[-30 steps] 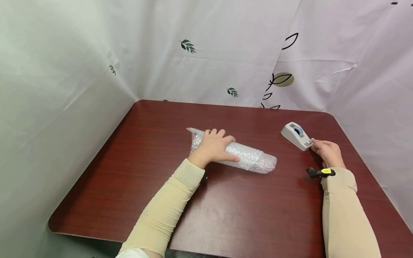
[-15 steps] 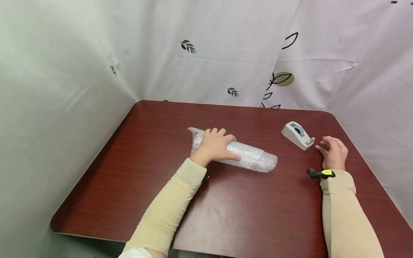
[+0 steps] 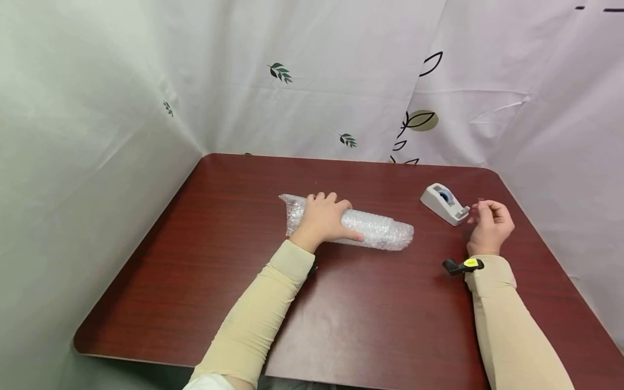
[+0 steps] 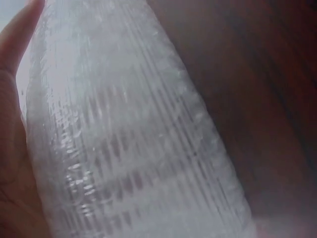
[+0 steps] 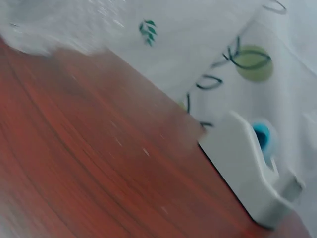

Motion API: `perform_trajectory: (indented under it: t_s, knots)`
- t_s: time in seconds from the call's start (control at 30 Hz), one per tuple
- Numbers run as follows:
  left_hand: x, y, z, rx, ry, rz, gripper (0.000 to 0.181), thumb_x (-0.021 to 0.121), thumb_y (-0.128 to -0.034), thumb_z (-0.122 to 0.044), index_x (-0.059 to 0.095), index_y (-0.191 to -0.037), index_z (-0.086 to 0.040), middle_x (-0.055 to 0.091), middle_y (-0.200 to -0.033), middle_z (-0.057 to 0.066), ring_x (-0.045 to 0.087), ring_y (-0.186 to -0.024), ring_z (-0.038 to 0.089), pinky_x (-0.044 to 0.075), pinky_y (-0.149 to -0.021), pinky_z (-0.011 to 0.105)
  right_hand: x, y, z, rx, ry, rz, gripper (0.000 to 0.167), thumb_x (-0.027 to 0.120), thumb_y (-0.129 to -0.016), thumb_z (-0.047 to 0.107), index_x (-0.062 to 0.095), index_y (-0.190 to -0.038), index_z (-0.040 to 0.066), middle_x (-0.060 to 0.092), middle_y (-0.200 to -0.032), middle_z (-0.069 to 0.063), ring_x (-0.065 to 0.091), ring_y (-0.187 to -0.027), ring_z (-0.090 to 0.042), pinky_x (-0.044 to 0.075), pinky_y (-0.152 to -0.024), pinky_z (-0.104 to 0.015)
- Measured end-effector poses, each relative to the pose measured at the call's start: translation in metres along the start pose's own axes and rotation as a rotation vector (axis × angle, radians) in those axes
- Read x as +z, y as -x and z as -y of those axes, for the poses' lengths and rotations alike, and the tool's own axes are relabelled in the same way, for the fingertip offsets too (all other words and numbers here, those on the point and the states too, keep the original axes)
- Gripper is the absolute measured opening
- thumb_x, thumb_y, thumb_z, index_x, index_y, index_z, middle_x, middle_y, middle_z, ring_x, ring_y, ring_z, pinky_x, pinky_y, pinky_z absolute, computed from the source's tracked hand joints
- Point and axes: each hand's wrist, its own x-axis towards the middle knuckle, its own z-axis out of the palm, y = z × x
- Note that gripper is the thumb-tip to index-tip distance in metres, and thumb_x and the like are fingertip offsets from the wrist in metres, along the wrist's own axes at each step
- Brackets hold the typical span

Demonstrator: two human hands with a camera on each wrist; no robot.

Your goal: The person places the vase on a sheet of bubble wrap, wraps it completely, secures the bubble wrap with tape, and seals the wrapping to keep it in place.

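A long roll of bubble wrap (image 3: 375, 230) lies slantwise on the table; what is inside cannot be made out. My left hand (image 3: 324, 219) grips it from above near its left end, the thumb along the near side. The left wrist view shows the clear bubble wrap (image 4: 124, 124) close up beside part of the hand. At the right, my right hand (image 3: 489, 227) is raised beside the white tape dispenser (image 3: 442, 205), finger and thumb together on what looks like a small clear piece of tape, barely visible. In the right wrist view, the dispenser (image 5: 242, 168) holds a blue-cored roll.
The dark red wooden table (image 3: 195, 260) has rounded corners. White cloth with leaf prints (image 3: 312, 81) hangs behind it and along both sides. A black wrist camera mount (image 3: 463, 265) sits on the right sleeve.
My right hand has come away from the dispenser's cutting edge, first moving right, then swinging back left with the fingers drawn in. The left hand stays on the bubble wrap.
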Motion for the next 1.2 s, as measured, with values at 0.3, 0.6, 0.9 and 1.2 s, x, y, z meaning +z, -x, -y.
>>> perform_trajectory:
  t_s: [0.3,0.6,0.9,1.2]
  knots:
    - [-0.001,-0.008,0.0,-0.049,-0.015,0.029,0.091,0.054,-0.0634,-0.096,0.061,-0.131,-0.035,0.057,-0.119,0.0,0.052,-0.108,0.027,0.038,-0.092,0.046,0.033,0.025,0.004,-0.036,0.035,0.098,0.011,0.065,-0.088,-0.008,0.064,-0.078,-0.005,0.063,-0.064,-0.005,0.047,-0.047,-0.014,0.039,-0.045,-0.02]
    - [0.0,-0.012,0.002,-0.056,0.001,0.055,0.091,0.054,-0.0639,-0.096,0.061,-0.131,-0.034,0.057,-0.12,0.001,0.052,-0.11,0.027,0.037,-0.093,0.046,0.073,0.075,0.014,0.084,-0.006,0.352,0.009,0.067,-0.091,-0.004,0.065,-0.082,-0.002,0.062,-0.057,-0.004,0.054,-0.044,-0.011,0.039,-0.039,-0.021]
    - [-0.002,-0.015,0.0,-0.061,0.005,0.053,0.092,0.054,-0.0642,-0.095,0.062,-0.13,-0.033,0.059,-0.121,0.002,0.053,-0.112,0.028,0.038,-0.094,0.047,0.083,0.126,0.017,0.409,0.093,0.489,0.011,0.063,-0.095,0.001,0.064,-0.085,0.006,0.055,-0.05,-0.001,0.046,-0.035,-0.007,0.034,-0.033,-0.021]
    - [-0.001,-0.015,-0.001,-0.074,0.001,0.066,0.092,0.053,-0.0649,-0.096,0.061,-0.132,-0.033,0.058,-0.122,0.002,0.053,-0.114,0.028,0.038,-0.095,0.048,0.076,0.15,0.017,0.664,0.264,0.533,0.005,0.066,-0.095,0.008,0.069,-0.091,0.009,0.049,-0.048,0.003,0.041,-0.037,-0.004,0.032,-0.036,-0.019]
